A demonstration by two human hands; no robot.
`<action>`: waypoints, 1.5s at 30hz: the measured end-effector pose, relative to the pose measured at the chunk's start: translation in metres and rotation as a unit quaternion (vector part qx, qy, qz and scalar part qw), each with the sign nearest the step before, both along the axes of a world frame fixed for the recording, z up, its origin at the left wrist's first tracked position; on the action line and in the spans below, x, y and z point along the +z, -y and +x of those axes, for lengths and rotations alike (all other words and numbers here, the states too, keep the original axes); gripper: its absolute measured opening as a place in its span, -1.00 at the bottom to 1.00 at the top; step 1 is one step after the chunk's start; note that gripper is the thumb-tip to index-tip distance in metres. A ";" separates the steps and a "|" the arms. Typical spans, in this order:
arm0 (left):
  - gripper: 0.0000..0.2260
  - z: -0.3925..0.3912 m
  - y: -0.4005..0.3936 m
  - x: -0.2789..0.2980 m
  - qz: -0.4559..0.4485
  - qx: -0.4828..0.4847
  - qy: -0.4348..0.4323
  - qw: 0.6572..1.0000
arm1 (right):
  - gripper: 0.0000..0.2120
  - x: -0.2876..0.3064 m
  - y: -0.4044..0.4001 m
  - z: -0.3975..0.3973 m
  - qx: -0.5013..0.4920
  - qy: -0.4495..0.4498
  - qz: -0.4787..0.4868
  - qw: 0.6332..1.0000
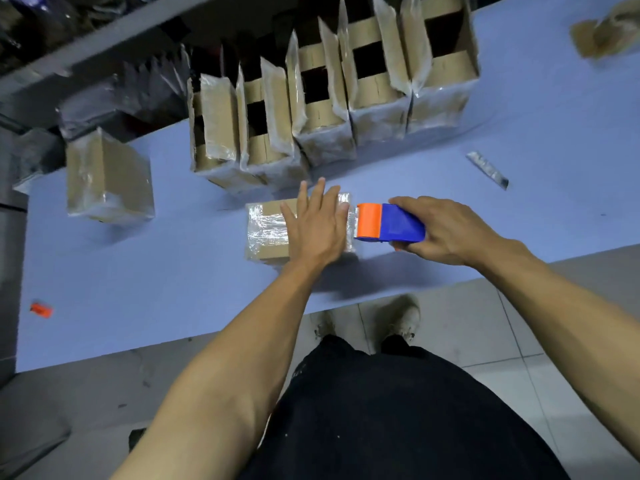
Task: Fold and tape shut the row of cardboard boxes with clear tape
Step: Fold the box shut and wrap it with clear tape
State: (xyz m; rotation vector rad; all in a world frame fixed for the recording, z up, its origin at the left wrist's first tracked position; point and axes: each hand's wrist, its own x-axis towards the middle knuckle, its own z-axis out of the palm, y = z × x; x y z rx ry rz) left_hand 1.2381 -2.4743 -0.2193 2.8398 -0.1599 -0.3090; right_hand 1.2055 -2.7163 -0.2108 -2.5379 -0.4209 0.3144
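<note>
Box under hand (266,230): brown cardboard, matt — glossy, wrinkled clear tape across the top.
Row of open boxes (325,98): matt cardboard, flaps and lower walls wrapped in shiny, crinkled clear film.
Tape dispenser (391,225): smooth plastic, orange and blue, slight sheen.
Table (138,289): smooth, matt blue surface.
Floor (485,334): pale tiles — faintly glossy.

Both bare forearms reach forward and down. The left hand (317,225) lies flat, palm down, fingers straight and slightly spread, pressing on top of the small taped cardboard box (266,230). The right hand (446,232) is curled, knuckles up, gripping the blue-and-orange plastic tape dispenser (389,225), whose orange end is against the box's right edge.
</note>
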 end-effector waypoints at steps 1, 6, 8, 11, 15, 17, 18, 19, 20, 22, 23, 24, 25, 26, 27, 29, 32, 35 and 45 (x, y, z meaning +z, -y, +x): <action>-0.54 0.000 0.001 -0.001 0.002 0.001 0.003 1.000 | -0.46 -0.002 0.003 -0.003 -0.003 -0.012 0.017 1.000; -0.60 -0.002 0.003 0.003 -0.004 0.006 0.015 1.000 | -0.47 -0.007 0.005 -0.007 -0.005 -0.037 0.058 0.998; -0.64 -0.001 0.003 0.004 -0.006 0.007 0.016 1.000 | -0.46 -0.010 0.011 -0.008 -0.008 -0.043 0.049 0.998; -0.67 -0.001 0.004 0.004 -0.006 0.009 0.018 1.000 | -0.46 -0.014 0.030 -0.011 -0.031 -0.061 -0.001 0.998; -0.66 -0.001 0.003 0.001 -0.006 0.008 0.020 1.000 | -0.36 -0.010 0.020 -0.002 -0.016 -0.044 -0.103 0.994; -0.65 -0.002 0.003 0.000 -0.004 0.005 0.024 1.000 | -0.35 -0.001 0.001 0.003 -0.009 -0.047 -0.138 0.989; -0.65 -0.001 0.003 0.000 -0.002 0.005 0.028 1.000 | -0.37 0.004 -0.009 0.005 -0.005 -0.049 -0.154 0.987; -0.65 -0.001 0.003 -0.001 -0.002 0.004 0.031 1.000 | -0.41 0.010 -0.019 0.008 -0.002 -0.050 -0.173 0.984; -0.64 -0.001 0.004 -0.001 -0.002 0.004 0.033 0.999 | -0.46 0.017 -0.029 0.010 0.000 -0.046 -0.194 0.980; -0.64 -0.002 0.005 -0.002 -0.001 -0.002 0.042 0.999 | -0.58 0.033 -0.048 0.017 0.001 -0.025 -0.243 0.970; -0.64 -0.002 0.004 -0.002 -0.002 -0.005 0.045 0.999 | -0.63 0.039 -0.058 0.020 0.002 -0.014 -0.267 0.964; -0.64 -0.001 0.004 -0.002 -0.003 -0.007 0.047 0.999 | -0.66 0.044 -0.067 0.021 -0.001 -0.009 -0.292 0.956; -0.64 -0.001 0.004 -0.002 -0.005 -0.008 0.047 0.999 | -0.70 0.048 -0.076 0.022 -0.009 -0.009 -0.315 0.949; -0.65 -0.001 0.005 -0.002 -0.007 -0.007 0.047 0.999 | -0.73 0.050 -0.084 0.023 -0.017 -0.006 -0.333 0.943; -0.65 -0.001 0.006 -0.001 -0.007 -0.005 0.046 0.999 | -0.75 0.051 -0.091 0.024 -0.023 -0.003 -0.341 0.940; -0.65 -0.001 0.005 0.001 -0.010 -0.001 0.039 0.999 | -0.77 0.047 -0.099 0.024 -0.030 -0.017 -0.332 0.943; -0.63 0.004 0.004 0.006 0.004 -0.013 0.028 0.999 | -0.70 0.034 -0.091 0.024 -0.054 -0.035 -0.311 0.948; -0.55 0.022 -0.009 0.014 0.049 -0.052 0.004 0.997 | -0.62 0.027 -0.074 0.022 -0.105 -0.029 -0.273 0.956; -0.84 0.000 -0.036 0.000 -0.342 0.168 -0.168 0.909 | -0.52 0.033 -0.062 0.026 -0.247 0.002 -0.080 0.966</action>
